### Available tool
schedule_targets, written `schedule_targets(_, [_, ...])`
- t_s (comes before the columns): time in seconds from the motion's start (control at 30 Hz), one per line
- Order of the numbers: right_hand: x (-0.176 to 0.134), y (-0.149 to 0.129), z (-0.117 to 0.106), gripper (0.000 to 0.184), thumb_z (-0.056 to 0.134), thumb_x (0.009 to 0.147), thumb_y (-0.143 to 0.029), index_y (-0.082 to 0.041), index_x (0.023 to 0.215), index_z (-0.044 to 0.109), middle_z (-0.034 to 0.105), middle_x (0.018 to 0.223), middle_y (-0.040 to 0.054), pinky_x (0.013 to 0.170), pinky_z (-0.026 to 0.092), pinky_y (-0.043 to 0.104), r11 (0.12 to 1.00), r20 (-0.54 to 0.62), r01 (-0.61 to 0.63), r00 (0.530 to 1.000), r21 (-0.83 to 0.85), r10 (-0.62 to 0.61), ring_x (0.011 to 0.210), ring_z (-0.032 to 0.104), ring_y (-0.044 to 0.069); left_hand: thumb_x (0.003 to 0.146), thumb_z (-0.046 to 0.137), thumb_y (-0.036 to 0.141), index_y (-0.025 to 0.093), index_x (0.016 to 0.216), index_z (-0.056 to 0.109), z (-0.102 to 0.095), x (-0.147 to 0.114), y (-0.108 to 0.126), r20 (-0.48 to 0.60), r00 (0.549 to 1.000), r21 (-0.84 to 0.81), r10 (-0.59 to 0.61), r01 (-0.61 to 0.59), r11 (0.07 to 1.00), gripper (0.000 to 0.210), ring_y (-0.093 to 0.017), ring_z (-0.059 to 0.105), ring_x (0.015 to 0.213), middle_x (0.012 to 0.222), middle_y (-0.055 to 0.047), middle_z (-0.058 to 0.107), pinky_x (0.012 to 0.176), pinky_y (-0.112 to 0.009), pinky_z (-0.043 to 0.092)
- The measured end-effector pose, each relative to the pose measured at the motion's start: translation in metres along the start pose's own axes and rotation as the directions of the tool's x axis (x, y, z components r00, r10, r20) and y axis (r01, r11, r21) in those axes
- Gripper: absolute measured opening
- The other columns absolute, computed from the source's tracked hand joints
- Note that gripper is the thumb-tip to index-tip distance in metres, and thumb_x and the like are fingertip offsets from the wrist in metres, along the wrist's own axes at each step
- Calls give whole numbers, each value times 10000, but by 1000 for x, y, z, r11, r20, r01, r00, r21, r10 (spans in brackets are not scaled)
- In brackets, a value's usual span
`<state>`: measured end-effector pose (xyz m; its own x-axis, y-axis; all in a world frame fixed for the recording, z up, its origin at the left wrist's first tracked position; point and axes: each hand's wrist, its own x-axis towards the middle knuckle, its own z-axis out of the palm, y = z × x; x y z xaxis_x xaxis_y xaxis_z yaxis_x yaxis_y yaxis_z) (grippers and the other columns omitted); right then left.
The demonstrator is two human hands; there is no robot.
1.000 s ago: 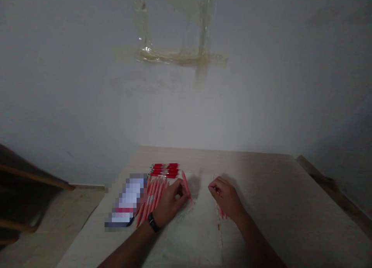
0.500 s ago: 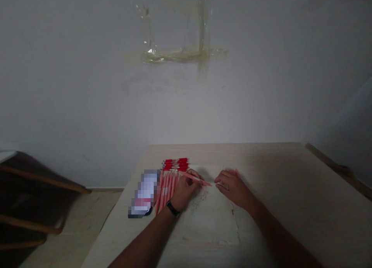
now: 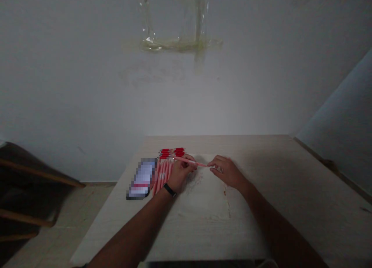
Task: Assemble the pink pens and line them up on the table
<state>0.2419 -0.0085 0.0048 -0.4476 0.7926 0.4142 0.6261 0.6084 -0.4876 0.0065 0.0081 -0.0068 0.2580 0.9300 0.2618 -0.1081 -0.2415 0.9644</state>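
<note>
My left hand [image 3: 181,171], a dark band on its wrist, is closed around the middle of a slim pink pen [image 3: 190,160]. The pen lies nearly level, its narrow end pointing right. At that end, the thumb and fingertips of my right hand [image 3: 225,170] pinch the tip; anything small between them is too fine to make out. A row of similar pink pens [image 3: 162,175] lies side by side just left of my left hand. Behind them are several red pens [image 3: 171,153] with silvery tips, stacked crosswise.
A phone [image 3: 142,178], its screen blurred, lies left of the pink pens. A pale sheet [image 3: 203,204] with small pinkish marks is under my hands on the light wooden table [image 3: 276,206]. The wall [image 3: 217,105] stands behind. Dark furniture with wooden bars [image 3: 26,217] is at left.
My right fingertips have closed the small gap and now meet the pen's narrow end. The pen has turned slightly toward level. The whole view has shifted a little.
</note>
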Motion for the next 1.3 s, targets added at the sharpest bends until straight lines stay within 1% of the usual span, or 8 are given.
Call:
schedule_targets(0.2, [3, -4, -5, 146, 558, 959, -269, -208, 939, 689, 644, 870, 40, 742, 440, 284, 997, -18, 66, 998, 41, -65, 802, 597, 160, 801, 727, 387, 152, 835, 602, 0, 1, -4, 55, 998, 15, -15, 14, 1000, 268, -126, 540, 654, 713, -3, 601, 602, -237, 403])
schedule_targets(0.3, [3, -1, -4, 151, 563, 962, -284, -212, 928, 692, 646, 865, 35, 730, 444, 275, 997, -15, 63, 998, 50, -62, 787, 600, 154, 783, 743, 389, 149, 846, 611, 0, 1, -6, 50, 998, -19, -26, 26, 999, 282, -131, 556, 657, 718, -10, 617, 601, -238, 409])
schedule_targets(0.4, [3, 4, -3, 147, 575, 959, -301, -229, 947, 702, 657, 874, 32, 752, 449, 279, 997, 9, 57, 998, 46, -57, 801, 616, 157, 756, 765, 383, 151, 847, 619, 2, 0, -6, 37, 998, -34, -58, 59, 998, 289, -130, 557, 638, 710, -7, 627, 590, -237, 411])
schedule_targets(0.53, [2, 5, -2, 158, 575, 964, -293, -249, 1046, 702, 671, 938, 34, 803, 444, 286, 999, 17, 47, 999, 12, -47, 882, 625, 168, 755, 764, 374, 153, 827, 628, 6, -3, -3, 35, 997, -66, -71, 73, 995, 270, -120, 538, 613, 681, 7, 612, 570, -228, 405])
schedule_targets(0.6, [3, 4, -3, 166, 568, 969, -294, -263, 1052, 709, 678, 954, 30, 820, 440, 284, 998, 31, 64, 997, 15, -64, 902, 627, 166, 770, 753, 367, 152, 836, 636, 8, -4, 0, 31, 996, -42, -79, 81, 996, 252, -116, 529, 597, 670, 7, 612, 562, -226, 404])
schedule_targets(0.8, [4, 5, -4, 180, 577, 963, -352, -248, 981, 723, 682, 905, 37, 792, 439, 287, 996, 30, 86, 996, 13, -86, 857, 628, 171, 749, 774, 351, 141, 800, 650, 11, -5, 2, 54, 996, -42, -69, 72, 997, 249, -114, 525, 604, 678, -6, 613, 559, -222, 385])
schedule_targets(1.03, [4, 3, -7, 205, 546, 979, -334, -236, 1018, 721, 684, 914, 50, 769, 462, 287, 994, 30, 95, 995, 50, -96, 859, 630, 173, 757, 768, 351, 136, 835, 666, 8, -3, -4, 52, 996, -55, -73, 76, 996, 251, -121, 540, 610, 683, -14, 631, 572, -228, 395])
schedule_targets(1.3, [4, 3, -4, 185, 574, 963, -345, -230, 949, 718, 679, 879, 36, 761, 461, 277, 995, 20, 89, 996, 52, -91, 832, 631, 164, 746, 768, 333, 136, 805, 671, 8, -3, -2, 64, 996, -37, -61, 63, 997, 227, -116, 529, 611, 669, -2, 612, 574, -230, 387])
